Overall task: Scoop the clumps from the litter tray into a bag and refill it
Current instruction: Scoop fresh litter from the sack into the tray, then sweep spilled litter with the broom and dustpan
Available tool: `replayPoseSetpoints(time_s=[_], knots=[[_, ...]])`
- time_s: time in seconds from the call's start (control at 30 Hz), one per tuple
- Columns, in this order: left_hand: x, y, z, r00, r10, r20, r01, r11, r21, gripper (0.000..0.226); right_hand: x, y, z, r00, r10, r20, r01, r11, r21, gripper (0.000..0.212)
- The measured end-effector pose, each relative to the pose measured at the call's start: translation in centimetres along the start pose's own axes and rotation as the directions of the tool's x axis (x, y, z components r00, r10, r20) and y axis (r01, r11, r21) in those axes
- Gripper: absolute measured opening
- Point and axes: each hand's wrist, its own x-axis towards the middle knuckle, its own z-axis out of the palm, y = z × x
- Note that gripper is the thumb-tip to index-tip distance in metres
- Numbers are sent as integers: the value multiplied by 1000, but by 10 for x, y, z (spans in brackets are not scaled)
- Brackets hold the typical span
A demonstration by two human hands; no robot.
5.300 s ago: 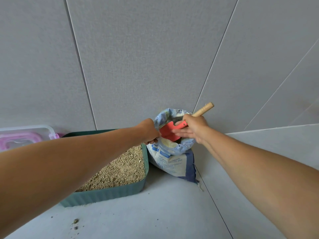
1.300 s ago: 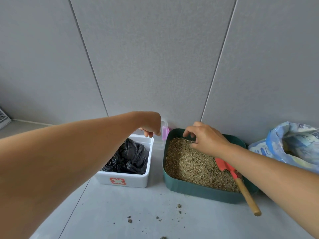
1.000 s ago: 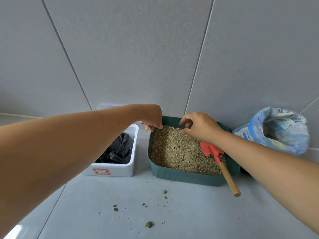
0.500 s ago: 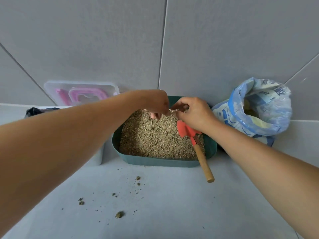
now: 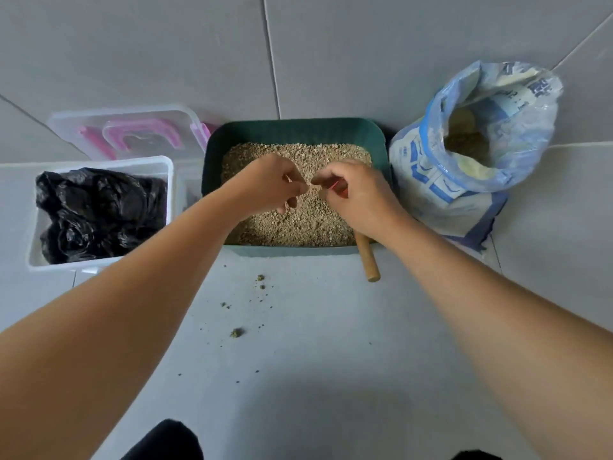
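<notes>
Green litter tray (image 5: 378, 151) sits filled between black bag (image 5: 99, 210) and litter sack (image 5: 447, 180). Left hand (image 5: 265, 184) and right hand (image 5: 358, 194) hover over it, fingers curled, grasp unclear. Refill looks done; levelling probably comes next.

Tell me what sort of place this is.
Likely a cat-litter corner on a home floor: grey floor tiles meet a tiled wall, with a green litter tray, an open litter sack beside it, and a white bin holding a black bag.

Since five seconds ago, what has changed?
The right hand let go of the scoop, now lying in the tray instead of the litter bag, handle over the near rim. The left hand left the bag; both hover over the litter. Tray, bag, bin unmoved.
</notes>
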Motion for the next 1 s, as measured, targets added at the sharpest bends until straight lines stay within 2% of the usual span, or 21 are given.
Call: replayPoseSetpoints(time_s=[0.17,0.4,0.47,0.53,0.77,1.0], knots=[[-27,27,-32,996,-81,23,81,997,-13,13,-18,-32,-43,988,16,156,-12,1000,-22,13],[-82,96,-77,980,-121,158,109,990,84,16,-64,-88,-144,947,172,271,-156,985,-77,17],[-102,130,-96,976,-120,181,106,991,85,15,-78,-111,-187,943,206,261,-194,978,-73,17],[-115,142,-105,974,-126,187,115,991,73,13,-85,-123,-201,943,215,255,-196,976,-100,18],[-170,256,-157,954,-80,288,39,989,144,14,-130,-179,-322,919,311,242,-287,949,-129,22],[-201,379,-174,915,-55,399,-10,987,159,14,-183,-198,-438,899,409,157,-389,910,-146,23]])
